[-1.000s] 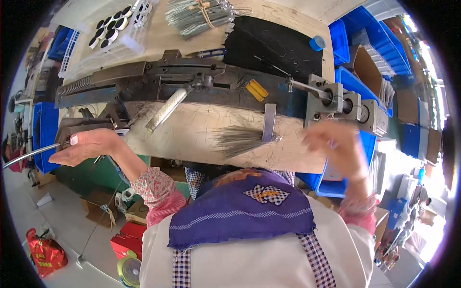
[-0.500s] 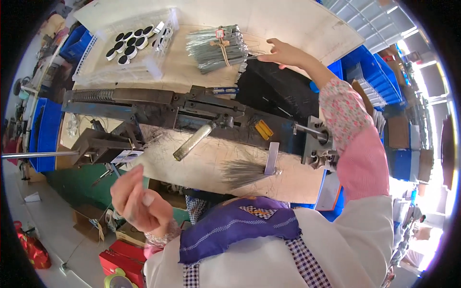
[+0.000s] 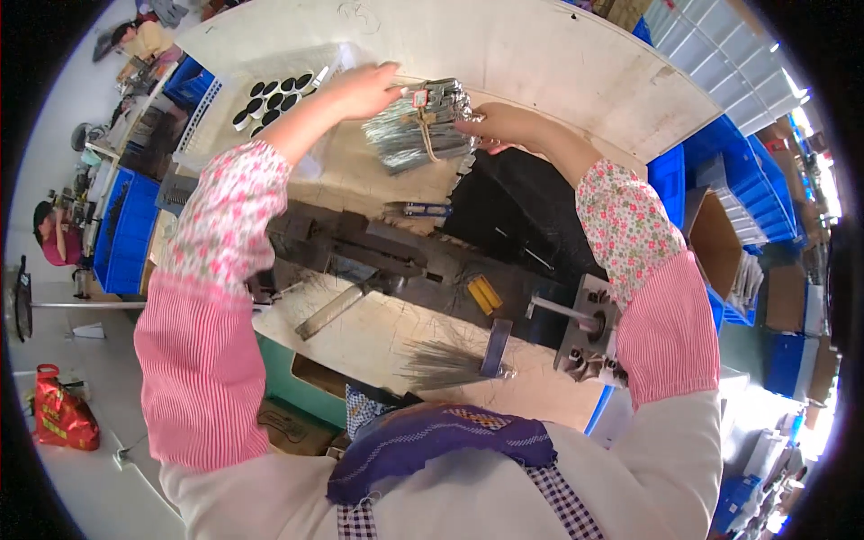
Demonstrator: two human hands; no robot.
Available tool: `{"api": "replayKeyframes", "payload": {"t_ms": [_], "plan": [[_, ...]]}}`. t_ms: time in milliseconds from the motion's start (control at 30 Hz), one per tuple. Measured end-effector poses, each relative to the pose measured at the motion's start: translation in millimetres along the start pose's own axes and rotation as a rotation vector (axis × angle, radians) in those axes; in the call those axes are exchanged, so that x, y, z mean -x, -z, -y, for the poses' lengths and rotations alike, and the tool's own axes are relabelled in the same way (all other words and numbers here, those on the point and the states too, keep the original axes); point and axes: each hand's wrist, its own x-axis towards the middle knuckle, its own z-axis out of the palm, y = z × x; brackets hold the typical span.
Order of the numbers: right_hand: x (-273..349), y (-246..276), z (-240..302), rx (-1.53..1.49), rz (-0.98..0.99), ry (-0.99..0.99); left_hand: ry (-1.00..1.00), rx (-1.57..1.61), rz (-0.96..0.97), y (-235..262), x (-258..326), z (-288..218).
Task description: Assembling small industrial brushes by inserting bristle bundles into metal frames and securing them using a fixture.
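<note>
A bundle of thin silvery metal wires lies on the far part of the workbench, tied round with a tan band and carrying a small red-and-white tag. At its right end, my right hand has its fingers curled round the wire ends. My left hand reaches over from the left, just beside the tag, its fingers stretched and apart. Whether its fingertips touch the bundle I cannot tell. Closer to me, a loose fan of similar wires lies by an upright grey metal plate.
A clear plastic basket with several black-topped white rolls stands at the far left. A dark metal bench machine with a lever handle crosses the middle. Blue-handled snips, black cloth and a yellow piece lie around it.
My left hand has swung up from the near left to the bundle. My right hand has closed on the bundle's right end. The view has shifted, so the bench appears lower.
</note>
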Motion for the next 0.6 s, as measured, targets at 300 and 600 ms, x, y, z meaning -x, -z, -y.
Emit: {"api": "replayKeyframes", "payload": {"t_ms": [300, 600], "plan": [[17.4, -7.9, -11.1, -0.230, 0.046, 0.055, 0.938, 1.027, 0.051, -93.4, -6.1, 11.4], [0.8, -5.5, -9.2, -0.187, 0.050, 0.028, 0.688, 1.313, 0.202, -69.5, -9.8, -21.6]]}}
